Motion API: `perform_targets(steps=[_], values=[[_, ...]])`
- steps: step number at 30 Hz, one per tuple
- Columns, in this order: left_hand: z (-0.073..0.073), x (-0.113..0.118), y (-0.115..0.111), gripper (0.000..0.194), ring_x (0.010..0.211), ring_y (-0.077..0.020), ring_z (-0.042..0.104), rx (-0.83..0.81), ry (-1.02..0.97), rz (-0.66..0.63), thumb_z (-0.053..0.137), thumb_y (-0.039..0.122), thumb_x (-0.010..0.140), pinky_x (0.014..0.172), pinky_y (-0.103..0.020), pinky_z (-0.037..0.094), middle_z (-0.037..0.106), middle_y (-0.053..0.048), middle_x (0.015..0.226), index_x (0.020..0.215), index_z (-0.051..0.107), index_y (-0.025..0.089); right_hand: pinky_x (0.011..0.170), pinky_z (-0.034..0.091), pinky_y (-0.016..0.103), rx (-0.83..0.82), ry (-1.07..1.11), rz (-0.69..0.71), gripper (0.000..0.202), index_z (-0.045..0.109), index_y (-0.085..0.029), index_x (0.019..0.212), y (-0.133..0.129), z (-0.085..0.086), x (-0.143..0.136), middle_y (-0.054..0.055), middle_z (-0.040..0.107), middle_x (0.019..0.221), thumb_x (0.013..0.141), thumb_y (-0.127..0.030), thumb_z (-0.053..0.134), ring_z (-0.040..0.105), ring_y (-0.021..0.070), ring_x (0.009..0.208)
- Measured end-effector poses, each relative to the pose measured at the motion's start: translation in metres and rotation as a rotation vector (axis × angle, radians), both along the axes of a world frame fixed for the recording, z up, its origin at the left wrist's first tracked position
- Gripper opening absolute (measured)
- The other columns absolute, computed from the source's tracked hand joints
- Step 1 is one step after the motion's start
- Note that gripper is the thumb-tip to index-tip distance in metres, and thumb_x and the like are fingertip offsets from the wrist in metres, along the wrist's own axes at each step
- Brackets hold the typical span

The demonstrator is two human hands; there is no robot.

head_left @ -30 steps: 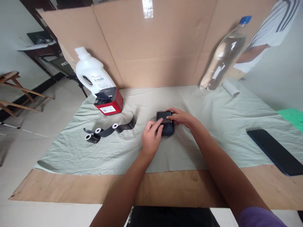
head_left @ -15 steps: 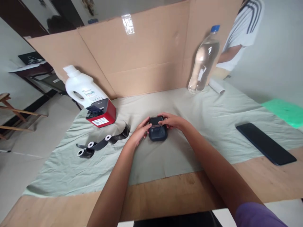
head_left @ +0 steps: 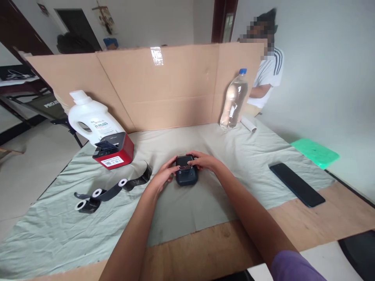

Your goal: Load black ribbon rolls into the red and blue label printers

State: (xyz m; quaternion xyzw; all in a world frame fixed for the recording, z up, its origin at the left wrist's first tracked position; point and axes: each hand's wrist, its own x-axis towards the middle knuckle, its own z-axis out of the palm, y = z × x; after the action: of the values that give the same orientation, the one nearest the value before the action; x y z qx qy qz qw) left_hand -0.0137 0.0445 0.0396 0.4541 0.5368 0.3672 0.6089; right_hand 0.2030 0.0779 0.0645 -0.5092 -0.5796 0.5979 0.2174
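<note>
A small black portable printer [head_left: 186, 178] lies flat on the cloth in the middle of the table. My left hand [head_left: 164, 173] grips its left side, the thumb resting on the edge of its upper part. From the right, my right hand [head_left: 201, 160] wraps the far right corner with the fingers and presses its thumb on the top near a clear strip. Part of the printer's sides is hidden behind my fingers. To the left of my left arm, several rolls of black paper tape [head_left: 113, 191] lie partly unrolled.
A red and black box-shaped printer [head_left: 115, 151] stands at left before a white jug [head_left: 93, 120]. A water bottle [head_left: 234, 99] and white tube [head_left: 248, 124] are by the cardboard screen [head_left: 164, 93]. A black phone [head_left: 296, 184] lies right. Someone in a white shirt [head_left: 268, 76] is behind.
My view has tilted up and shifted right, so the scene appears lower and further left. Both hands keep their hold on the portable printer, with no clear movement on it.
</note>
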Motion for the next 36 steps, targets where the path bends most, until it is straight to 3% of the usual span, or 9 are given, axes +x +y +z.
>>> perform_targets(steps=[5,11,20,31,36], values=[[0.002,0.0,-0.002,0.074,0.065,-0.0055,0.053,-0.004,-0.007,0.011,0.078,0.024,0.078,0.041,-0.015,0.027,0.058,-0.01,0.145,0.148,0.054,0.029,0.044,0.037,0.018,-0.035,0.094,0.041,0.063,0.049,-0.023,0.145,0.003,-0.01,0.008,-0.008,0.052,0.068,0.087,-0.027,0.074,0.045,0.0086,0.049],[-0.004,0.002,-0.002,0.076,0.061,-0.007,0.055,0.019,0.0,0.032,0.078,0.029,0.08,0.04,-0.015,0.028,0.071,-0.009,0.109,0.151,0.051,0.024,0.049,0.042,0.02,-0.087,0.191,0.033,0.079,0.046,-0.024,0.149,0.007,-0.022,0.014,-0.007,0.056,0.073,0.079,-0.03,0.082,0.048,0.0091,0.052],[-0.007,0.005,0.0,0.066,0.054,-0.0079,0.052,0.014,0.016,0.066,0.07,0.029,0.086,0.038,-0.015,0.027,0.063,-0.002,0.077,0.15,0.053,0.024,0.05,0.044,0.021,-0.123,0.215,0.016,0.083,0.044,-0.024,0.151,0.009,-0.025,0.014,-0.007,0.053,0.064,0.076,-0.024,0.079,0.05,0.0122,0.054],[-0.013,0.004,0.004,0.067,0.052,-0.0075,0.052,0.025,-0.008,0.08,0.07,0.03,0.085,0.036,-0.017,0.028,0.065,-0.003,0.082,0.149,0.053,0.021,0.049,0.047,0.022,-0.145,0.287,0.031,0.082,0.039,-0.023,0.154,0.012,-0.028,0.018,-0.007,0.054,0.06,0.08,-0.027,0.076,0.053,0.0134,0.054],[-0.012,0.005,0.003,0.066,0.055,-0.0063,0.051,0.057,0.035,0.066,0.069,0.029,0.086,0.037,-0.017,0.026,0.07,-0.008,0.103,0.15,0.052,0.023,0.049,0.047,0.022,-0.132,0.284,0.042,0.074,0.048,-0.024,0.147,0.015,-0.032,0.019,-0.005,0.059,0.068,0.078,-0.019,0.074,0.052,0.0121,0.054]])
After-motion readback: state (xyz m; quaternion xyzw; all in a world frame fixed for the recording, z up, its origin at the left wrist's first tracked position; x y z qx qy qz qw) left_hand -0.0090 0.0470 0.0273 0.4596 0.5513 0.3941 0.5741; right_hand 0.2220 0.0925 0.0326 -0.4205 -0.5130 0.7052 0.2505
